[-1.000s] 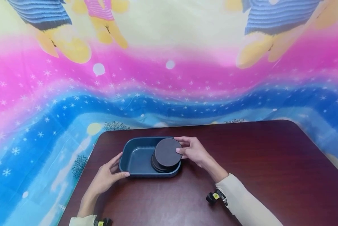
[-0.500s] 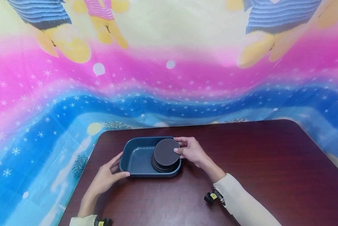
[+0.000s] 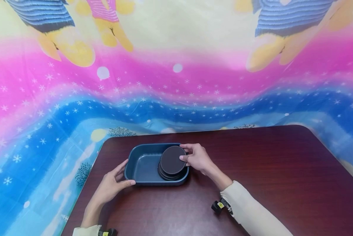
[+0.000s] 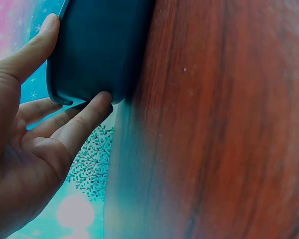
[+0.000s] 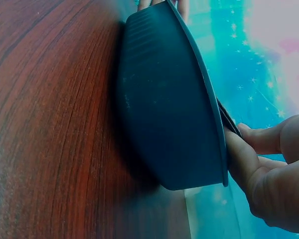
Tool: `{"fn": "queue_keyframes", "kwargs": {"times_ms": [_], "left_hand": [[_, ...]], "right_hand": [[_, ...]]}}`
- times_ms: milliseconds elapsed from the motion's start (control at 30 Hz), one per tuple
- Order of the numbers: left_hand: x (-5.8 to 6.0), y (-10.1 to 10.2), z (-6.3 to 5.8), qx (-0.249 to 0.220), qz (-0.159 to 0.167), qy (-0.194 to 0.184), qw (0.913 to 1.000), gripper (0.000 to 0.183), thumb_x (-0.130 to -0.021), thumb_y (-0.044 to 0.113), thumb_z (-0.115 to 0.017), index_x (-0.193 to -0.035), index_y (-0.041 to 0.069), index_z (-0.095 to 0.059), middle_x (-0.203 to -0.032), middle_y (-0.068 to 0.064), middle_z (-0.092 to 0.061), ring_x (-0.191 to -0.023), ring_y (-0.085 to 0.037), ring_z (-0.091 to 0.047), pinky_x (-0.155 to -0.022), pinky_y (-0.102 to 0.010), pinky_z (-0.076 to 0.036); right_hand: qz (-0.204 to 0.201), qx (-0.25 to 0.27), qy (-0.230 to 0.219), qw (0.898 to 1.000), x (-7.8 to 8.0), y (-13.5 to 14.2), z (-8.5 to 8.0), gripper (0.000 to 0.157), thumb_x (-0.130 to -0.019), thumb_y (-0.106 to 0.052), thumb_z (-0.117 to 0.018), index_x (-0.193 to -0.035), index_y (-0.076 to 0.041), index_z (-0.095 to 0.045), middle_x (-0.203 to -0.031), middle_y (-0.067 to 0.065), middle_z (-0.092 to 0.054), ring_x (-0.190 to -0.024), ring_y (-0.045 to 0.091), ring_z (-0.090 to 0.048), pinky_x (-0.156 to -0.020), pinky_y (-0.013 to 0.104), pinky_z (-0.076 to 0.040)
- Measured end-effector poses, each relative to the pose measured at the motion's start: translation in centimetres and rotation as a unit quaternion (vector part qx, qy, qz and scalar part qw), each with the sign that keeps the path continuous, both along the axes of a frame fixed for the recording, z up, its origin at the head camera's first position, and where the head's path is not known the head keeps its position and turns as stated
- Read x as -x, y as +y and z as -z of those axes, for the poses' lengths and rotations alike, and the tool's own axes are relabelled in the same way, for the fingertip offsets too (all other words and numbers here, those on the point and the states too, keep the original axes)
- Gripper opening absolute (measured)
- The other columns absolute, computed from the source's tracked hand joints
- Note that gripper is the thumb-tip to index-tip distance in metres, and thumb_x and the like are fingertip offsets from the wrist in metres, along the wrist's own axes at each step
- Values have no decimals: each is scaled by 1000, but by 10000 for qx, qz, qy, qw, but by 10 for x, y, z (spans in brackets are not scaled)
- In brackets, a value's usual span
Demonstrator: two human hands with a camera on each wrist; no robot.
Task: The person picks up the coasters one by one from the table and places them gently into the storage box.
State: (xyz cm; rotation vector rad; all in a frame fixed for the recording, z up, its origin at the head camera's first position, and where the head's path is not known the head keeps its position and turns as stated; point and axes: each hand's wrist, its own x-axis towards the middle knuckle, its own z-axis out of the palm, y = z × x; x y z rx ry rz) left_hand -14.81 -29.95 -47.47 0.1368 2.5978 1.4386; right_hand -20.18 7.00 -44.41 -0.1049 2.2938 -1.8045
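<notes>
A dark blue-grey tray (image 3: 144, 164) with rounded corners stands on the table, its outer wall filling much of both wrist views. My left hand (image 3: 109, 185) grips its left end, thumb at the near corner and fingers on the end wall; the left wrist view shows these fingers (image 4: 84, 119) against the wall. My right hand (image 3: 196, 159) pinches a round dark brown coaster (image 3: 173, 160) by its right edge, thumb on top. That coaster is tilted over a stack of similar coasters (image 3: 168, 176) in the tray's right half. Its thin edge (image 5: 228, 118) shows above the rim in the right wrist view.
The reddish-brown wooden table (image 3: 270, 170) reaches far to the right, with rounded far corners. Behind and to the left hangs a colourful printed cloth (image 3: 194, 85). Black wrist devices (image 3: 219, 206) sit by the light sleeves (image 3: 250, 206).
My right hand has moved slightly left with the coaster, which now lies lower and more squarely over the stack. The left hand and the tray have stayed where they were.
</notes>
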Motion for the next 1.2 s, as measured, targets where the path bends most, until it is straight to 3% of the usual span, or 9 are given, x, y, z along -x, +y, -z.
{"fn": "queue_keyframes", "kwargs": {"times_ms": [233,333,467,567,633,667,767,867,1200], "left_hand": [[0,0,-1,41,3,37,10000,97,-92,28,-88,-171,19,-33,-166,-24,-47,-148,-43,-52,-101,-38,-62],[0,0,-1,54,10,51,10000,98,-91,30,-88,-171,19,-33,-166,-24,-47,-148,-43,-53,-101,-38,-62],[1,0,-1,78,-7,54,10000,97,-91,29,-88,-171,19,-33,-166,-24,-47,-148,-43,-53,-101,-38,-62],[1,0,-2,83,-15,38,10000,97,-92,27,-88,-171,18,-32,-166,-24,-47,-148,-43,-52,-102,-38,-62],[2,1,-2,87,2,28,10000,97,-92,27,-88,-171,18,-32,-166,-24,-47,-149,-44,-52,-102,-39,-62],[3,1,-2,92,9,24,10000,97,-92,27,-88,-171,18,-32,-166,-24,-47,-149,-44,-52,-102,-39,-62],[6,2,-2,108,47,24,9999,96,-93,27,-87,-171,19,-32,-166,-24,-46,-149,-44,-51,-103,-41,-62],[8,3,-2,113,82,30,9999,97,-93,28,-87,-171,19,-31,-167,-24,-45,-149,-44,-51,-103,-42,-61],[6,-1,-12,531,306,464,9970,97,-97,33,-83,-172,12,-26,-169,-28,-40,-145,-49,-54,-104,-47,-60]], "right_hand": [[-24,-284,148,9995,3,-4,3,51,-97,0,-77,-147,-6,-66,-136,24,-71,-97,19,-81,-72,33,-67],[-93,-713,356,9968,1,-7,0,50,-99,-6,-77,-148,-7,-66,-139,21,-71,-106,23,-81,-82,37,-67],[-360,-1759,1111,9775,-5,-8,-11,49,-103,-17,-75,-150,-9,-64,-141,14,-73,-120,23,-76,-98,40,-63],[-610,-2263,1629,9584,-10,-5,-19,51,-105,-23,-73,-153,-12,-61,-116,14,-80,-89,21,-75,-85,36,-60],[-696,-2338,1799,9529,-13,-1,-21,52,-105,-25,-72,-155,-15,-60,-91,15,-74,-70,23,-62,-72,36,-52],[-701,-2325,1872,9519,-14,3,-21,52,-105,-26,-72,-155,-16,-60,-91,15,-74,-70,23,-61,-72,36,-52],[-626,-2196,1957,9537,-16,15,-19,53,-106,-28,-71,-156,-19,-59,-116,14,-78,-97,28,-76,-87,43,-62],[-402,-2100,2038,9554,-21,31,-16,54,-105,-29,-72,-157,-20,-58,-155,6,-63,-138,30,-66,-110,52,-56],[380,-2416,2224,9438,-41,91,-5,56,-108,-33,-68,-159,-14,-55,-159,14,-58,-147,39,-56,-117,63,-47]]}}
